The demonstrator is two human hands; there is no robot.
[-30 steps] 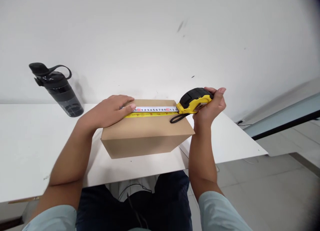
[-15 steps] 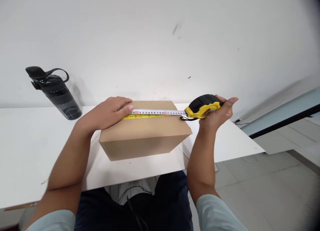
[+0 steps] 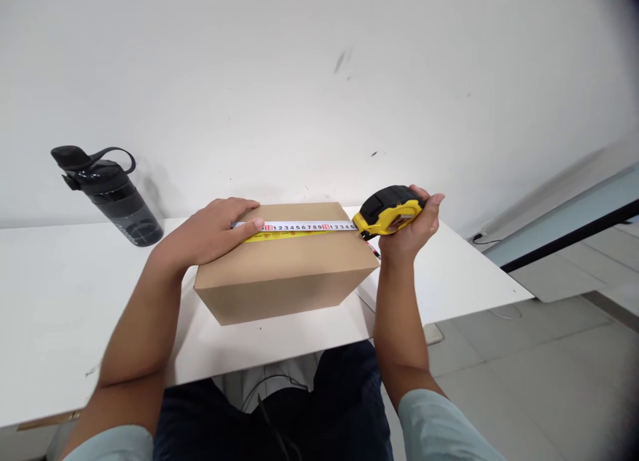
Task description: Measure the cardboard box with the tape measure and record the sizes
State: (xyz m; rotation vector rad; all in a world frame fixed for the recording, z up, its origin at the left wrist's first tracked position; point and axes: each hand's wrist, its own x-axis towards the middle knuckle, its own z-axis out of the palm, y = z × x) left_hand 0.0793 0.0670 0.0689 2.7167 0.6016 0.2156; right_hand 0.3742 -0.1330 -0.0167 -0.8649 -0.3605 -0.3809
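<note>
A closed brown cardboard box [image 3: 289,265] sits on the white table. The printed blade [image 3: 309,227] of a tape measure [image 3: 392,209] lies stretched across its top from left to right. My left hand [image 3: 210,231] lies over the box's left end, its thumb pressing the blade down and its fingers reaching over the left edge; the blade's end is hidden under it. My right hand [image 3: 417,225] is wrapped round the yellow and black case, which is tilted at the box's right edge. A small dark and red strip [image 3: 373,249] shows below the case.
A dark water bottle [image 3: 122,201] with a loop on its lid stands at the left, near the wall [image 3: 279,95]. The table's [image 3: 464,281] front edge runs just before my lap. Beyond the right end lies a tiled floor [image 3: 499,381].
My right hand has brought the case left, closer against the box's right edge, and less blade shows outside it. My left hand keeps its place on the box. The view has shifted slightly.
</note>
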